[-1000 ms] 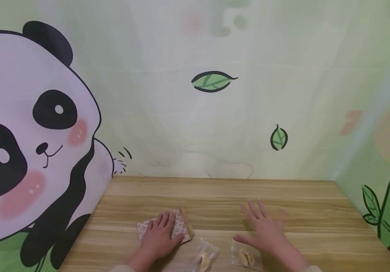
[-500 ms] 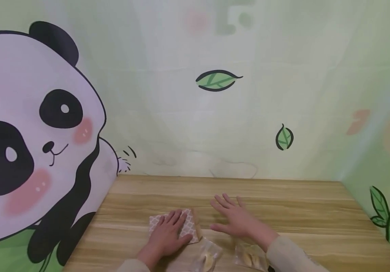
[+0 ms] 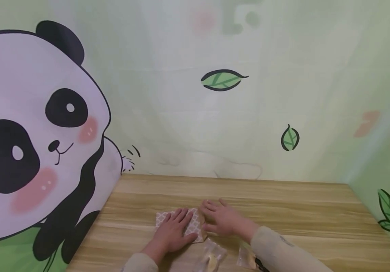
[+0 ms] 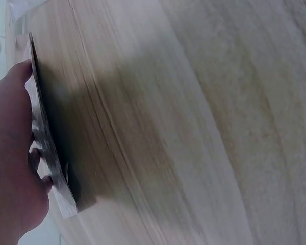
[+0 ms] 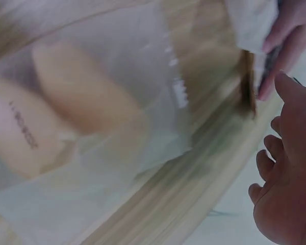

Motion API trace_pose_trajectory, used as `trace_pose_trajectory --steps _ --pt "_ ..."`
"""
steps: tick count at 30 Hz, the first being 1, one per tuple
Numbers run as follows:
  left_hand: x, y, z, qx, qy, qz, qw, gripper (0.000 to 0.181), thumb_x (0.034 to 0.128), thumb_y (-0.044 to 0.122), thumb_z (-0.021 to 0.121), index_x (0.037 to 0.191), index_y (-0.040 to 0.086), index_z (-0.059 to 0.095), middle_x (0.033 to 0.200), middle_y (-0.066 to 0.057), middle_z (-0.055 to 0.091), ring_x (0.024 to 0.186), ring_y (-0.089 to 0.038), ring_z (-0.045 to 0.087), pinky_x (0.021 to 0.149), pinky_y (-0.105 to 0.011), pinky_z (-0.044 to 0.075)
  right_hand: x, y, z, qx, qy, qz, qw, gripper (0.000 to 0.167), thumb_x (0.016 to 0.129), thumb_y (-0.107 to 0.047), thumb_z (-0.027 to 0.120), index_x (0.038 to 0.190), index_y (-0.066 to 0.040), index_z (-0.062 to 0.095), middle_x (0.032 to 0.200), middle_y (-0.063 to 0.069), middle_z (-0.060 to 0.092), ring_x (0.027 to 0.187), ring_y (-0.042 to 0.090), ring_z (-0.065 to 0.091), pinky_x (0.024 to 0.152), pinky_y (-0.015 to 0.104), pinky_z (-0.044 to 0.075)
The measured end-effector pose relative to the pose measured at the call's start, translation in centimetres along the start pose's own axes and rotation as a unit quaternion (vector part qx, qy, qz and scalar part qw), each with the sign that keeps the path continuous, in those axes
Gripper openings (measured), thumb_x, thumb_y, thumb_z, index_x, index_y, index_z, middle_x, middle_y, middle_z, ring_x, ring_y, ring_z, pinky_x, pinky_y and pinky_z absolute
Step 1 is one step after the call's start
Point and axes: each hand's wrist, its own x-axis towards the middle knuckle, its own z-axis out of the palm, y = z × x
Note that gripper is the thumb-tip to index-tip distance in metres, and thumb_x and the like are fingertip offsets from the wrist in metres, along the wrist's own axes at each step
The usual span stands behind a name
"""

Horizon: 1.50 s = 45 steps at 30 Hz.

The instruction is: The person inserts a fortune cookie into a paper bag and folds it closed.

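A flat paper bag (image 3: 195, 223) with a white lattice pattern and a brown right side lies on the wooden table. My left hand (image 3: 172, 232) rests on it, fingers spread out and palm down. At the bag's brown right edge is my right hand (image 3: 225, 219), its fingertips touching or very close to it. In the left wrist view the bag (image 4: 47, 138) shows edge-on beneath the hand. Nearer to me lies a clear packet (image 3: 212, 257) holding a pale folded biscuit. Another clear packet (image 3: 245, 257) is partly covered by the right sleeve.
The wooden table (image 3: 283, 211) reaches back to a printed cloth backdrop (image 3: 167, 94) with a panda and leaves. In the right wrist view a packet of biscuits (image 5: 92, 97) appears large below the wrist. A small dark object (image 3: 260, 265) shows beside the right sleeve.
My right hand has moved left from above the right packet to the bag's right edge. The left hand stays on the bag. The whole view has shifted slightly.
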Motion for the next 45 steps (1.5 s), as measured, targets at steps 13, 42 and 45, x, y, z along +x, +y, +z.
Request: trace_pose_trajectory --steps 13,42,45 --pt "0.0 0.0 -0.4 0.001 0.007 0.010 0.9999 0.082 0.1013 0.063 0.057 0.161 0.008 0.047 0.168 -0.017 0.042 0.155 -0.039 0.038 0.124 -0.065 0.032 0.3 0.6 2.4 -0.024 0.004 -0.022 0.9995 0.064 0.112 -0.045 0.051 0.159 -0.002 0.047 0.166 0.013 0.046 0.155 0.031 0.041 0.128 0.060 0.026" --pt "2.3 1.4 -4.4 -0.026 -0.073 0.015 0.9969 0.117 0.0606 0.047 0.103 0.155 0.002 0.052 0.160 -0.015 0.053 0.146 -0.037 0.051 0.126 -0.058 0.033 0.1 1.2 3.6 -0.063 0.011 -0.030 0.9975 0.066 0.112 -0.046 0.050 0.159 -0.001 0.046 0.166 0.013 0.044 0.155 0.029 0.041 0.129 0.048 0.030" --pt "2.5 1.3 -4.6 -0.021 -0.072 0.028 0.9968 0.113 0.0628 0.047 0.102 0.154 0.002 0.053 0.159 -0.015 0.054 0.145 -0.038 0.052 0.125 -0.058 0.035 0.1 1.5 3.8 -0.066 0.018 -0.036 0.9970 0.066 0.112 -0.047 0.049 0.159 -0.001 0.046 0.166 0.013 0.044 0.155 0.029 0.041 0.129 0.048 0.031"
